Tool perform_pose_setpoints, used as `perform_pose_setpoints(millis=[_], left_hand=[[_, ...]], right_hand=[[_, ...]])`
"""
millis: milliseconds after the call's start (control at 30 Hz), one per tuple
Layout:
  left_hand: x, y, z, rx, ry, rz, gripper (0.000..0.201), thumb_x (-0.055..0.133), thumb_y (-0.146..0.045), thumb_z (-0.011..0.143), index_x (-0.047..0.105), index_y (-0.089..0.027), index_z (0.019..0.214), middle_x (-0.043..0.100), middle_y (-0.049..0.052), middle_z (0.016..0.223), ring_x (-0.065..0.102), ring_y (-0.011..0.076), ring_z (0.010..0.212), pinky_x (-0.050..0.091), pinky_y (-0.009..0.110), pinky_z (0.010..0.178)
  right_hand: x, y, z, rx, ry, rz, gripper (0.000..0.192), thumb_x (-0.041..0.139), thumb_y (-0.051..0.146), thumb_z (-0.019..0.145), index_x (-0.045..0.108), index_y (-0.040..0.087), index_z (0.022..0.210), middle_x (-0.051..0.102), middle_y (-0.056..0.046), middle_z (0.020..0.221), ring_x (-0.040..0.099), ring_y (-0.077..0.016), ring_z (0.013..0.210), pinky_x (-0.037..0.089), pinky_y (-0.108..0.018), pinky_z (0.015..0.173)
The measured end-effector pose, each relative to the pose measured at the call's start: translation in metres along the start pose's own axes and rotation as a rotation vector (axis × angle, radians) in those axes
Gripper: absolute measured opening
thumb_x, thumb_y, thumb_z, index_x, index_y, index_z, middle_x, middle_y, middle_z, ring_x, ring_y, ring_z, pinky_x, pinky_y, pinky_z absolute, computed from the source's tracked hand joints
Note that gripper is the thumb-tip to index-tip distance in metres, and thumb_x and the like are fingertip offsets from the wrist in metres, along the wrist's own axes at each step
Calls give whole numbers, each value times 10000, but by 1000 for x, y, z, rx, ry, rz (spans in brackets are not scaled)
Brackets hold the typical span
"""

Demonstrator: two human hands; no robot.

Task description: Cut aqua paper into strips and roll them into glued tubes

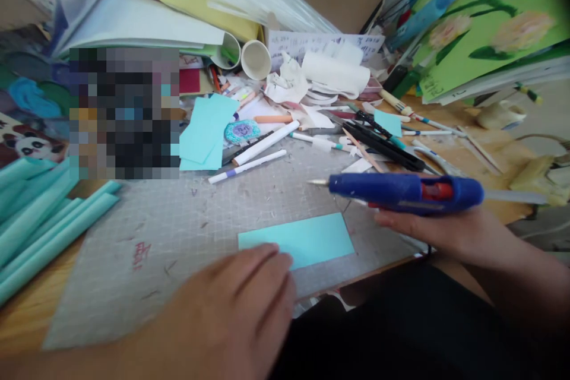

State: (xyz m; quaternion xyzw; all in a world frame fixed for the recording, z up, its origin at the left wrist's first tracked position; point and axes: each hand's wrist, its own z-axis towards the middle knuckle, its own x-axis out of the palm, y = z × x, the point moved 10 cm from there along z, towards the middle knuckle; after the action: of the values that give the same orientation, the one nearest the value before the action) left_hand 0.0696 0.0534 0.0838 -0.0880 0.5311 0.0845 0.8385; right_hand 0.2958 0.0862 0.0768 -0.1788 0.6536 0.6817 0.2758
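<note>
My right hand grips a blue glue gun held level, its metal tip pointing left above the grey cutting mat. A light blue paper rectangle lies flat on the mat just below the gun. Fingers of my left hand rest on the near left edge of that paper, pressing it down.
Rolled light blue paper tubes lie at the left. More blue paper pieces, white markers, black pens, crumpled tissue, paper cups and a green flower painting crowd the back of the wooden table.
</note>
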Motion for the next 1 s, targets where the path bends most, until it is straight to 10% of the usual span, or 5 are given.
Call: perform_pose_setpoints(millis=[233,433,1000], left_hand=[[15,-23,-3,73,117,34,234,485,-170,954,677,-159,1087,715,70,1115,636,249,1072,517,349,915],[21,-23,1,134,169,36,261,473,-104,916,684,-148,1062,725,86,1096,676,247,1021,568,320,835],[44,-24,-21,43,194,-112,320,522,-119,862,628,-108,1163,691,157,1165,653,265,1074,599,311,815]], right_hand=[[73,53,-12,-332,422,-127,192,626,224,850,633,260,1039,677,-42,1012,657,-199,873,529,-297,695],[111,49,-13,-219,593,-131,127,603,164,811,612,230,919,638,-14,833,612,-163,700,454,-271,560],[124,55,-2,-248,638,-106,186,627,68,725,562,238,764,576,47,722,535,-98,571,381,-218,481]])
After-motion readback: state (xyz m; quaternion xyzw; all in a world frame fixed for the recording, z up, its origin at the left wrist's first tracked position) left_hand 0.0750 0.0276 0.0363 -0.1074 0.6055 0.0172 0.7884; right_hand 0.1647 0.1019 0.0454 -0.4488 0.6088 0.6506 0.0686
